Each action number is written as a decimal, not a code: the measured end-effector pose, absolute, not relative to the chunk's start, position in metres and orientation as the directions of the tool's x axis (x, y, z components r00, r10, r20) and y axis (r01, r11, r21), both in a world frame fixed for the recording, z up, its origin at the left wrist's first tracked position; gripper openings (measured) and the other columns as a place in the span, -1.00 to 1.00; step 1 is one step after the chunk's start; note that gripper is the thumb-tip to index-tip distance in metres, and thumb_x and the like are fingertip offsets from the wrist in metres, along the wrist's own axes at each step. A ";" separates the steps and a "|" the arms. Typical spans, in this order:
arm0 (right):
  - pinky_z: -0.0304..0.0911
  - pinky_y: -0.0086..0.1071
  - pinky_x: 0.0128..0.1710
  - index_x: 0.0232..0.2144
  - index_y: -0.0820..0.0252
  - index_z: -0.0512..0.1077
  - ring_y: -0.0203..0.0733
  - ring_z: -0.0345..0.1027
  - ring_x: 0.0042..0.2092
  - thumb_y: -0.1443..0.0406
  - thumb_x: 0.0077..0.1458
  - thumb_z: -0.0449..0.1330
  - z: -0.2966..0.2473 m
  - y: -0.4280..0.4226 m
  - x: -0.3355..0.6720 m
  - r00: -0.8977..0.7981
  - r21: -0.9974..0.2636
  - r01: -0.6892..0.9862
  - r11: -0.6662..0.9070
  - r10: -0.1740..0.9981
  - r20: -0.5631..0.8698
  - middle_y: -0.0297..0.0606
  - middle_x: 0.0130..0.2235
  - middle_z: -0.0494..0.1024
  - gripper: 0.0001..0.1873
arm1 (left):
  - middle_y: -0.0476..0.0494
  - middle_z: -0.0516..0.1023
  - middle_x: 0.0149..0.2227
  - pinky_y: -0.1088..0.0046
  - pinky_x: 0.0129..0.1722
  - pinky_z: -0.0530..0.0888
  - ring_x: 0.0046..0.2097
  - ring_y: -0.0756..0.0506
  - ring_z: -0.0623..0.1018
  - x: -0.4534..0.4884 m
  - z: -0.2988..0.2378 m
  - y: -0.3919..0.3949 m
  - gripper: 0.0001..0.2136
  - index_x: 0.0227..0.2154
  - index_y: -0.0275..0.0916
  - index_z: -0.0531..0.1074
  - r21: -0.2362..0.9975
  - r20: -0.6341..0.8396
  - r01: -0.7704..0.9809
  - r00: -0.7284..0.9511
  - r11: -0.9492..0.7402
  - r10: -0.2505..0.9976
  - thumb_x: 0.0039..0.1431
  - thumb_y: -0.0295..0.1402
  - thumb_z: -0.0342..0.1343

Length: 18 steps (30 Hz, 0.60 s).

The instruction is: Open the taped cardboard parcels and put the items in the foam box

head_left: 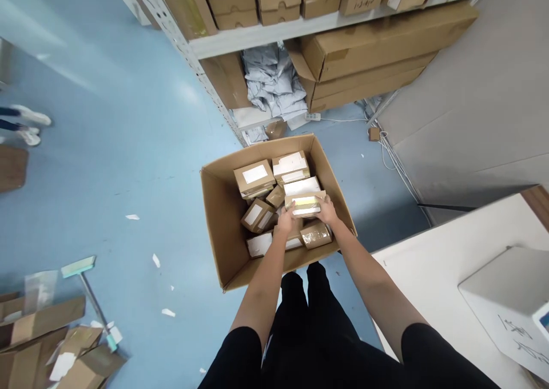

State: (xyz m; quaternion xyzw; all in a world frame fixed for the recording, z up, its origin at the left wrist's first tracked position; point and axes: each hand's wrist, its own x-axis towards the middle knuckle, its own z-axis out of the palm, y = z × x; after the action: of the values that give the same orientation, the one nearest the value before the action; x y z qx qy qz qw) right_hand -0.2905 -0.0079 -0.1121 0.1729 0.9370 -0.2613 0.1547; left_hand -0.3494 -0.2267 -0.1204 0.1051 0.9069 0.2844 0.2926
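A large open cardboard box point(218, 217) stands on the blue floor, filled with several small taped parcels carrying white labels. Both my hands reach down into it. My left hand point(285, 221) and my right hand point(328, 210) grip the two ends of one small parcel point(305, 205) with a shiny taped top, held just above the other parcels. A labelled parcel point(254, 178) lies at the box's far left, and a tape-wrapped one point(316, 234) sits near my right wrist.
A metal shelf point(257, 34) with cardboard boxes and grey mailer bags point(274, 86) stands behind the box. A white table point(433, 269) with a white box point(510, 303) is at the right. Flattened cartons point(47, 343) and a scraper lie lower left. Another person's feet point(30, 123) show at far left.
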 end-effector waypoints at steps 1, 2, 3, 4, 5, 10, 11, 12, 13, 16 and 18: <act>0.16 -0.01 0.37 0.45 0.14 0.24 0.28 0.18 0.41 0.41 -0.01 0.39 -0.101 -0.010 -0.295 -0.889 -0.436 0.417 0.798 0.257 -0.380 0.14 0.51 0.02 -0.02 | -0.28 0.42 0.27 0.31 0.16 0.53 0.09 -0.21 0.63 -0.354 -0.108 -0.230 -0.31 0.45 -0.02 0.27 0.565 -0.457 0.045 -0.814 0.824 0.358 0.29 -0.51 0.21; 0.14 -0.01 0.38 0.45 0.14 0.24 0.28 0.17 0.42 0.42 -0.01 0.40 -0.088 -0.012 -0.300 -0.889 -0.438 0.422 0.794 0.268 -0.371 0.15 0.51 0.01 -0.02 | -0.28 0.40 0.29 0.32 0.16 0.53 0.11 -0.22 0.62 -0.359 -0.095 -0.233 -0.28 0.47 0.00 0.24 0.555 -0.437 0.071 -0.823 0.829 0.363 0.28 -0.52 0.21; 0.12 -0.01 0.39 0.45 0.14 0.24 0.28 0.15 0.43 0.42 -0.01 0.41 -0.075 -0.013 -0.303 -0.893 -0.442 0.420 0.792 0.277 -0.354 0.16 0.51 -0.01 -0.01 | -0.29 0.39 0.30 0.31 0.17 0.52 0.14 -0.23 0.61 -0.365 -0.079 -0.235 -0.26 0.48 0.00 0.21 0.545 -0.413 0.101 -0.831 0.832 0.372 0.27 -0.52 0.21; 0.11 0.00 0.40 0.45 0.15 0.25 0.28 0.14 0.44 0.43 -0.01 0.41 -0.060 -0.015 -0.305 -0.903 -0.448 0.410 0.794 0.282 -0.325 0.17 0.51 -0.02 -0.02 | -0.30 0.38 0.30 0.30 0.18 0.51 0.16 -0.25 0.60 -0.370 -0.063 -0.237 -0.25 0.49 0.00 0.19 0.532 -0.389 0.135 -0.838 0.836 0.383 0.28 -0.50 0.21; 0.11 0.00 0.40 0.45 0.15 0.26 0.28 0.14 0.44 0.42 -0.01 0.42 -0.045 -0.016 -0.306 -0.911 -0.454 0.401 0.796 0.291 -0.294 0.16 0.51 -0.02 -0.02 | -0.31 0.38 0.31 0.29 0.19 0.50 0.17 -0.26 0.59 -0.374 -0.046 -0.238 -0.24 0.50 0.00 0.17 0.519 -0.366 0.170 -0.842 0.838 0.397 0.28 -0.49 0.21; 0.17 0.02 0.38 0.42 0.09 0.32 0.26 0.21 0.40 0.39 0.01 0.41 0.028 -0.014 -0.282 -0.912 -0.490 0.399 0.775 0.390 -0.125 0.09 0.49 0.07 -0.08 | -0.27 0.35 0.34 0.28 0.18 0.50 0.19 -0.28 0.58 -0.383 0.036 -0.232 -0.22 0.50 0.08 0.14 0.506 -0.266 0.328 -0.821 0.798 0.506 0.28 -0.41 0.26; 0.18 0.03 0.38 0.41 0.08 0.34 0.26 0.22 0.40 0.38 0.01 0.41 0.041 -0.012 -0.273 -0.905 -0.496 0.402 0.770 0.415 -0.091 0.08 0.49 0.08 -0.10 | -0.27 0.35 0.34 0.28 0.17 0.51 0.19 -0.28 0.57 -0.381 0.049 -0.227 -0.22 0.50 0.09 0.14 0.510 -0.241 0.362 -0.811 0.780 0.534 0.28 -0.39 0.26; 0.17 0.04 0.38 0.40 0.06 0.36 0.27 0.22 0.40 0.37 0.01 0.41 0.053 -0.010 -0.262 -0.896 -0.500 0.408 0.764 0.440 -0.058 0.06 0.49 0.09 -0.11 | -0.26 0.35 0.33 0.28 0.16 0.51 0.20 -0.28 0.57 -0.378 0.062 -0.222 -0.23 0.50 0.09 0.14 0.512 -0.215 0.398 -0.799 0.761 0.562 0.29 -0.38 0.26; 0.17 0.05 0.39 0.39 0.05 0.37 0.27 0.21 0.40 0.36 0.01 0.41 0.064 -0.006 -0.250 -0.884 -0.504 0.415 0.757 0.466 -0.028 0.05 0.49 0.10 -0.12 | -0.26 0.37 0.33 0.27 0.16 0.51 0.20 -0.29 0.57 -0.374 0.074 -0.216 -0.23 0.50 0.08 0.14 0.513 -0.191 0.433 -0.785 0.741 0.590 0.30 -0.38 0.26; 0.17 0.05 0.39 0.37 0.03 0.41 0.28 0.19 0.41 0.34 0.01 0.42 0.090 0.007 -0.206 -0.836 -0.521 0.445 0.728 0.546 0.048 0.01 0.50 0.09 -0.15 | -0.26 0.39 0.32 0.25 0.19 0.51 0.22 -0.29 0.55 -0.350 0.106 -0.192 -0.24 0.50 0.05 0.16 0.512 -0.122 0.528 -0.736 0.678 0.666 0.29 -0.40 0.25; 0.19 0.05 0.38 0.35 0.01 0.42 0.28 0.20 0.41 0.33 0.00 0.43 0.101 0.019 -0.168 -0.796 -0.539 0.466 0.702 0.598 0.092 -0.03 0.50 0.10 -0.16 | -0.26 0.39 0.32 0.24 0.20 0.50 0.24 -0.29 0.53 -0.327 0.123 -0.172 -0.24 0.49 0.04 0.18 0.510 -0.077 0.589 -0.695 0.628 0.715 0.27 -0.41 0.26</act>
State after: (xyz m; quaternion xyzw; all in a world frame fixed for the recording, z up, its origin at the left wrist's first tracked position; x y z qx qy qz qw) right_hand -0.1680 0.0190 0.1015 0.2913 0.9132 -0.2531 -0.1312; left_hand -0.3269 -0.1718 0.1229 0.3655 0.8915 0.2295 0.1375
